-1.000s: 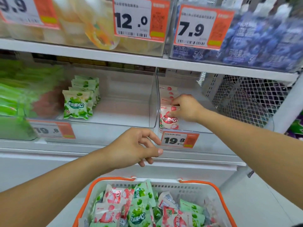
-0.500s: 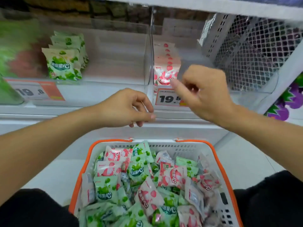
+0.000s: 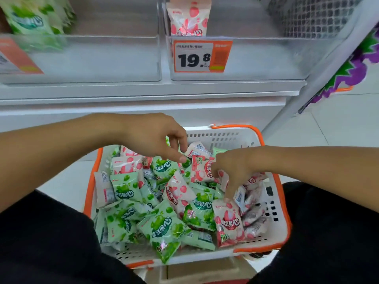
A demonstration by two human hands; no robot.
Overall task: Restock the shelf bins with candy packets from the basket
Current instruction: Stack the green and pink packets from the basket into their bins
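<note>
Two hands [image 3: 231, 169] in basket [image 3: 281, 201], candy packets [image 3: 164, 228]

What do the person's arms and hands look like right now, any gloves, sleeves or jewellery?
Both forearms are bare up to the frame edges, with no sleeves showing. The left hand and right hand wear no gloves, and no rings, watch or bracelets are visible. Black clothing covers the person's legs below the arms.

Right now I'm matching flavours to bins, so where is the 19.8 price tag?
In the head view, the 19.8 price tag sits upper centre on the front of the right shelf bin, directly below a pink candy packet standing inside it.
</note>
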